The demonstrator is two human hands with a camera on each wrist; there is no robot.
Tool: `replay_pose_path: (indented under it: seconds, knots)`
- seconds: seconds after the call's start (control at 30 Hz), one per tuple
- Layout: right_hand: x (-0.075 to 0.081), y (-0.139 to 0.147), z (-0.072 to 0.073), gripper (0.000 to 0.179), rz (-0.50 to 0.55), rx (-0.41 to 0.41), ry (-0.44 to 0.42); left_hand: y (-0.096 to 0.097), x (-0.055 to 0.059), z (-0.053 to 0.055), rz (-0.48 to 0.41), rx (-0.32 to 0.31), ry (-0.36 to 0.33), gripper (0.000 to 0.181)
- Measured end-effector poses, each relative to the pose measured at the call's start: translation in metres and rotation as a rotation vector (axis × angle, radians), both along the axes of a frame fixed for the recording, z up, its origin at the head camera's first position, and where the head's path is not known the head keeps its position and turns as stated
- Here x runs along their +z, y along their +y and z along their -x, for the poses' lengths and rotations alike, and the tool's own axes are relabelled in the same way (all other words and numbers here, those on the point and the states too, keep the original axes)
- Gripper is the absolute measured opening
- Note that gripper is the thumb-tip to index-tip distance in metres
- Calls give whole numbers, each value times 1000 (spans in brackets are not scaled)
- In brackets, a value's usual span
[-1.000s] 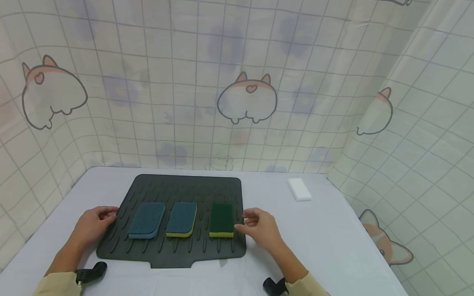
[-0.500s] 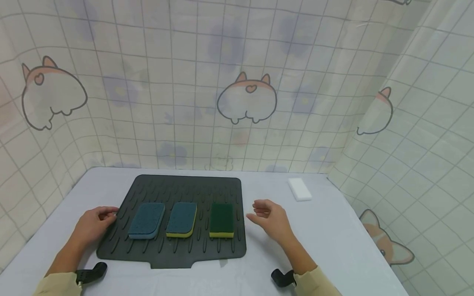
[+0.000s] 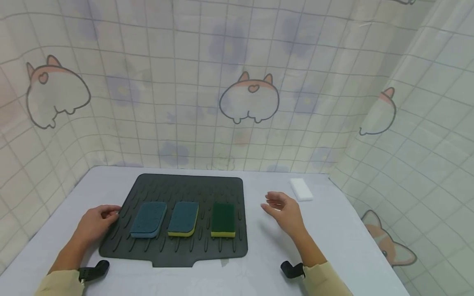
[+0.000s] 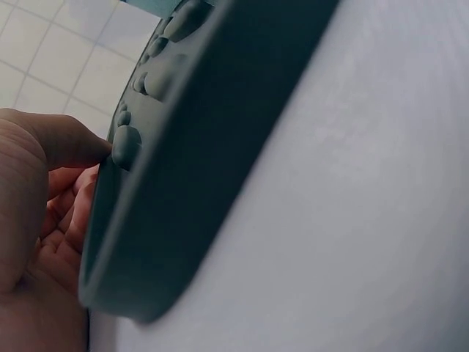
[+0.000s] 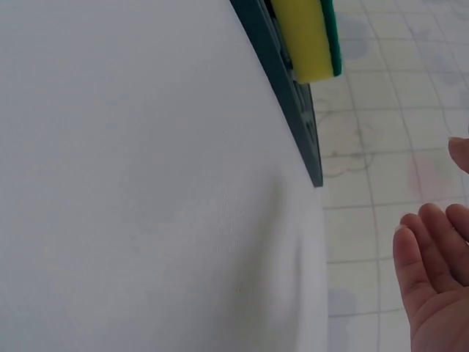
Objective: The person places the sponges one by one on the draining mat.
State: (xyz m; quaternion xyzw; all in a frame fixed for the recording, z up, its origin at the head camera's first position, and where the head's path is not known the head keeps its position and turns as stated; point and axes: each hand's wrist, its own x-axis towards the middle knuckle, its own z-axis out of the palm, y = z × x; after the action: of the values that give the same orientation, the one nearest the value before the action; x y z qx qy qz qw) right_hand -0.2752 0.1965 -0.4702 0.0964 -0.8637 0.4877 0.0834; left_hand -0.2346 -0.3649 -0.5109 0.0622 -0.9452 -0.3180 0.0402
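A dark grey ridged drying mat [image 3: 192, 187] lies on the white table. Three sponges rest on it in a row: a blue sponge [image 3: 149, 218], a blue-topped yellow sponge [image 3: 184, 218] and a green-topped yellow sponge [image 3: 223, 219]. At the mat's left edge, my left hand [image 3: 94, 224] pinches the rim; in the left wrist view a fingertip of this hand [image 4: 62, 147] meets the edge, with other fingers curled beside it. My right hand [image 3: 286, 213] hovers right of the mat, fingers loosely bent and holding nothing. The right wrist view shows its fingers [image 5: 432, 257] apart from the mat.
A white rectangular block [image 3: 301, 189] lies at the table's back right, just beyond my right hand. A tile-patterned curtain [image 3: 207, 139] with cartoon animals closes off the back and sides. A tab juts from the mat's front edge.
My right hand has moved from beside the green-topped sponge to the right and back, toward the white block. The left hand and the sponges stay in place.
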Motion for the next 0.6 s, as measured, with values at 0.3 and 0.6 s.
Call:
replay_pose_path:
  seconds: [0.3, 0.6]
  knots:
    - [-5, 21, 16, 42, 8, -37, 80, 0, 1, 0, -6, -1, -3, 37]
    - [-10, 37, 28, 43, 49, -105, 67, -1, 0, 2, 4, 7, -1, 37]
